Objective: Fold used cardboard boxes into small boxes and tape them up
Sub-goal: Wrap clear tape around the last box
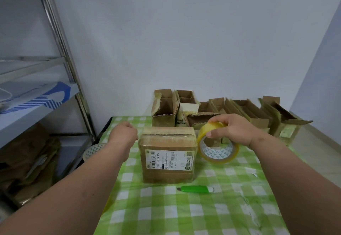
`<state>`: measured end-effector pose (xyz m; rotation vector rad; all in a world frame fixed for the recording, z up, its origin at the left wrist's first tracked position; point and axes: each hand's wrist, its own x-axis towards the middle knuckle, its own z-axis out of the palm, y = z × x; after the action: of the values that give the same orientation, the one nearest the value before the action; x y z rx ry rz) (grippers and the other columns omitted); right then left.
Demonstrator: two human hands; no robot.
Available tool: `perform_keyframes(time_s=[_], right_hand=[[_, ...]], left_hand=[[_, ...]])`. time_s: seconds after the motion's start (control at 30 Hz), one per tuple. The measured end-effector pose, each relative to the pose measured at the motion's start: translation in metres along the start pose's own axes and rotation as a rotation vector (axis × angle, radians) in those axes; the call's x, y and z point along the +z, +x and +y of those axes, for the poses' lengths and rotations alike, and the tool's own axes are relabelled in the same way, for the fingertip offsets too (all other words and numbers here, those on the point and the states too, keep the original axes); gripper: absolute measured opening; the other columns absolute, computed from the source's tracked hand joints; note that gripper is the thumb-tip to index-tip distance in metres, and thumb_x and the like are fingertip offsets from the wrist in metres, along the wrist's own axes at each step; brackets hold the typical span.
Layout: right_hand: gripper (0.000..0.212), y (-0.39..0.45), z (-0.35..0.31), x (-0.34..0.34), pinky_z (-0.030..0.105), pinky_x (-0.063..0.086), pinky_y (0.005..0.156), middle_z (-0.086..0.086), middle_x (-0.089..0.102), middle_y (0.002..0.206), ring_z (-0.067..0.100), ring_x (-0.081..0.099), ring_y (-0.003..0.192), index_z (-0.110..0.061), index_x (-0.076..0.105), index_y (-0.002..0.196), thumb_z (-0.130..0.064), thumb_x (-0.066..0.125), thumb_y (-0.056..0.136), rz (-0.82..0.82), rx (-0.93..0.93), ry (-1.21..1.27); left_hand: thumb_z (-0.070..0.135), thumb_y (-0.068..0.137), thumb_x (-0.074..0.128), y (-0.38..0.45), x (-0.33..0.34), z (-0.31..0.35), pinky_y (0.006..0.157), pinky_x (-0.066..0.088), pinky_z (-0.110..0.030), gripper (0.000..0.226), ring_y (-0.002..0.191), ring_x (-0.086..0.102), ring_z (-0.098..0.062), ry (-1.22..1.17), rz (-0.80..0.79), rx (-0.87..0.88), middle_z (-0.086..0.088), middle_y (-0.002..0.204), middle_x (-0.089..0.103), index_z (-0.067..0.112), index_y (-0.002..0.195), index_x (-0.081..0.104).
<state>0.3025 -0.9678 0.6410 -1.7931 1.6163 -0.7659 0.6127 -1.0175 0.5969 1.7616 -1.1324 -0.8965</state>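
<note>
While your left hand [123, 133] hovers just left of the closed brown cardboard box with a white shipping label [167, 153], its fingers curl inward, and you cannot tell whether they pinch anything. That box stands mid-table on the green-and-white checked cloth [184, 212]. Your right hand [233, 128] pinches 1 roll of clear yellowish packing tape [217, 143] beside it.

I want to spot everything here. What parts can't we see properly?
Head view only:
- Left hand: its fingers point away, so what it holds is hidden.
- Label on the box: small print too tiny to read.
- Second tape roll: partly behind the left forearm.
- Tape: the right hand covers its top.
- Back boxes: insides in shadow.
</note>
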Motion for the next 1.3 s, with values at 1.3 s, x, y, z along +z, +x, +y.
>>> perform_keyframes(time_s=[1.3], right_hand=[[0.038,-0.034,0.028,0.035,0.021,0.049,0.077,-0.002,0.074,0.103,0.005,0.069,0.085,-0.027,0.073,0.111,-0.028,0.082,0.074,0.089,0.061,0.476]], left_hand=[[0.043,0.099,0.053,-0.04,0.005,0.03,0.103,0.041,-0.042,0.057,0.116,0.05,-0.032,0.389,-0.181,-0.006,-0.015,0.142,0.049,0.007,0.142,0.045]])
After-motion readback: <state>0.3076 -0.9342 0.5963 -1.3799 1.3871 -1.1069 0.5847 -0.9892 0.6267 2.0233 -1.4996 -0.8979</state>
